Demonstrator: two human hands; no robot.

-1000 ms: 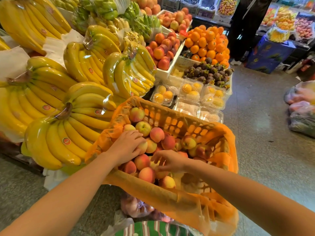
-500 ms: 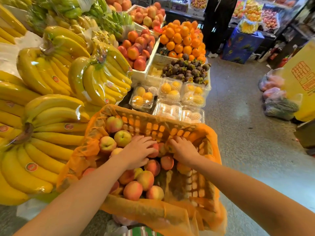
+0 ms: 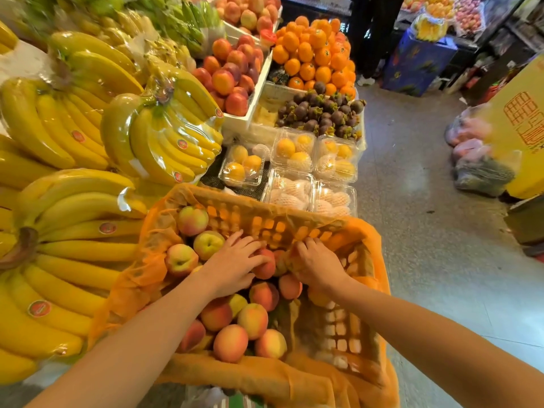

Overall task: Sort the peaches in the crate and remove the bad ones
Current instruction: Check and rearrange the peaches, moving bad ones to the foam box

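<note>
- The peaches (image 3: 253,320) lie heaped in the left and near part of the orange crate (image 3: 259,223). The right part of the crate shows its bare bottom.
- My left hand (image 3: 232,263) rests on a red peach (image 3: 266,267) near the far wall, with the fingers spread and almost straight, so it is not closed around it.
- My right hand (image 3: 316,260) is just beside it, with the fingers bent down. Their tips are hidden, so I cannot tell if it holds anything.
- I judge a peach to be light but soft, with thin fuzzy skin that bruises easily. A bad one may be mushy and could break open.
- It is better to cup each fruit around its middle with the whole hand and turn it gently, not to pinch it with the fingertips.
- The orange net (image 3: 141,278) that lines the crate hangs loose over the rim, and fingers could catch in it.
- Bananas (image 3: 73,231) press close on the left and plastic boxes (image 3: 294,189) stand just behind the far wall, so there is little room on those sides.
- The open room is upward and to the right, over the floor (image 3: 441,260).
</note>
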